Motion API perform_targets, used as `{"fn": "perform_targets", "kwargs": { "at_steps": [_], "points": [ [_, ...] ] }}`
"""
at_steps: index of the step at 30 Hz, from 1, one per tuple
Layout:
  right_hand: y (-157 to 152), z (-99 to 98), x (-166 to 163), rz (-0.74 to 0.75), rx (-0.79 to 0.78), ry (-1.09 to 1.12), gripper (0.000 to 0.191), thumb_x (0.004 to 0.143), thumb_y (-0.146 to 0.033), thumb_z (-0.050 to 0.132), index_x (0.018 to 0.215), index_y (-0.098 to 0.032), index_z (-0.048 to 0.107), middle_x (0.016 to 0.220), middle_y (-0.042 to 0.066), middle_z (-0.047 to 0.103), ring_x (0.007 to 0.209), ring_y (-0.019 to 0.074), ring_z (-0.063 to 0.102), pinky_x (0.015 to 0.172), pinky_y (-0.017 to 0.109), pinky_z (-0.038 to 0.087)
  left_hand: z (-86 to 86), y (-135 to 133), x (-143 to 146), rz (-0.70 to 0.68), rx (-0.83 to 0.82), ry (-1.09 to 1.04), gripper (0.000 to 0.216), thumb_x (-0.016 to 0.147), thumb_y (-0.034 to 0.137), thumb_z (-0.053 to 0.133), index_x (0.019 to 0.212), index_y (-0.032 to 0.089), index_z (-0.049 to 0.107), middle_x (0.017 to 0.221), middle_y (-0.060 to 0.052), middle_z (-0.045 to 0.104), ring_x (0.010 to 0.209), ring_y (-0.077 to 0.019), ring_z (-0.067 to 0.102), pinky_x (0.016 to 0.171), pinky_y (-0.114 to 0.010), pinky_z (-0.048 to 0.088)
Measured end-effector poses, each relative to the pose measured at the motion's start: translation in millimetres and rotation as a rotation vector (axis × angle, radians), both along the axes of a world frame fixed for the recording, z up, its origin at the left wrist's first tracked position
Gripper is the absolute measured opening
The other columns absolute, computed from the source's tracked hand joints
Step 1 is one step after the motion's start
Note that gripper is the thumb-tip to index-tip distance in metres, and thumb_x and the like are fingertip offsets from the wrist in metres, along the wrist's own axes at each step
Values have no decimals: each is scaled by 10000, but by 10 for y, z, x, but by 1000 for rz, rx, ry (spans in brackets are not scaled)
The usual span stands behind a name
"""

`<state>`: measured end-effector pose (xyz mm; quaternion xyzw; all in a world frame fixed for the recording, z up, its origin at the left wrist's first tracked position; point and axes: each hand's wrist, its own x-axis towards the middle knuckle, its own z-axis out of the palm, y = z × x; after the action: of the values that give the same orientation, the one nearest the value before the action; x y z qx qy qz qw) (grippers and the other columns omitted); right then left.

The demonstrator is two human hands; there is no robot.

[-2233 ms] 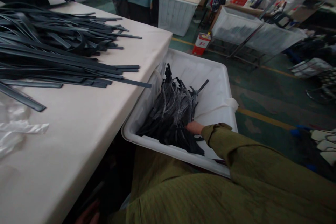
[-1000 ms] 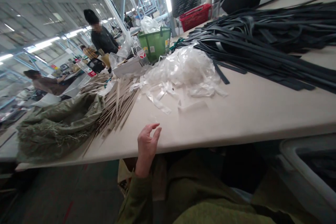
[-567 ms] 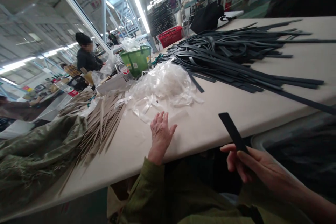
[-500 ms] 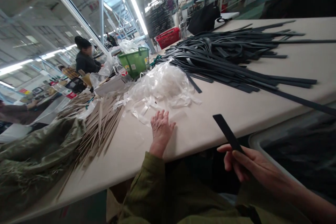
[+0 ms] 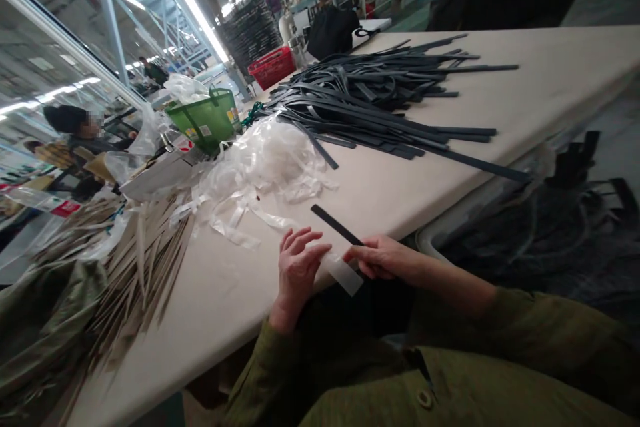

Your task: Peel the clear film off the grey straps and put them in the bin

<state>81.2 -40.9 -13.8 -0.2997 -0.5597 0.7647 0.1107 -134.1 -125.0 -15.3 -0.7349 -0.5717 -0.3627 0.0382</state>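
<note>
My right hand pinches a short black strip that points up and left over the table's near edge. My left hand is at the edge beside it, fingers curled on a clear plastic sleeve that lies between both hands. A loose heap of clear plastic sleeves sits just beyond my hands. Farther back spreads a big pile of long black strips. Both my sleeves are olive green.
Thin tan sticks fan out at the left beside a greenish sack. A green basket and a red basket stand farther back. A white bin of black strips is at my right. A person sits at the far left.
I turned from the bin at my right back to the table. My right hand brought a black strip up and moved left to my left hand, which now grips a clear sleeve.
</note>
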Motion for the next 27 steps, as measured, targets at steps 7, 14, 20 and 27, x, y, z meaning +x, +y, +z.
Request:
{"fn": "perform_targets", "kwargs": {
  "at_steps": [7,14,20,27],
  "points": [
    [-64,71,-220,-37,191,29,276,720,-427,681,728,-156,626,505,-59,496,475,91,428,483,223,343,14,-244,160,267,3,-209,192,920,289,576,1042,241,716,1127,-82,717,1097,-235,631,1009,-422,461],
    [-72,25,-200,-60,306,28,228,772,-381,668,740,-157,633,540,-46,532,502,99,455,492,225,352,10,-513,502,188,-504,-828,216,849,344,661,982,206,760,954,-47,774,900,-223,690,843,-329,526],
    [-127,115,-145,-56,330,72,317,846,-468,608,811,-154,626,611,-29,561,504,99,485,483,216,387,0,-385,712,150,-611,-1215,220,785,381,726,804,170,783,779,-44,769,772,-188,674,807,-310,515],
    [-289,232,278,-108,460,85,470,973,-592,424,970,-165,624,778,18,632,533,109,549,517,228,428,-34,-282,681,196,-457,-1711,321,577,369,893,708,159,689,649,43,661,604,-74,570,645,-197,461]
  ]
}}
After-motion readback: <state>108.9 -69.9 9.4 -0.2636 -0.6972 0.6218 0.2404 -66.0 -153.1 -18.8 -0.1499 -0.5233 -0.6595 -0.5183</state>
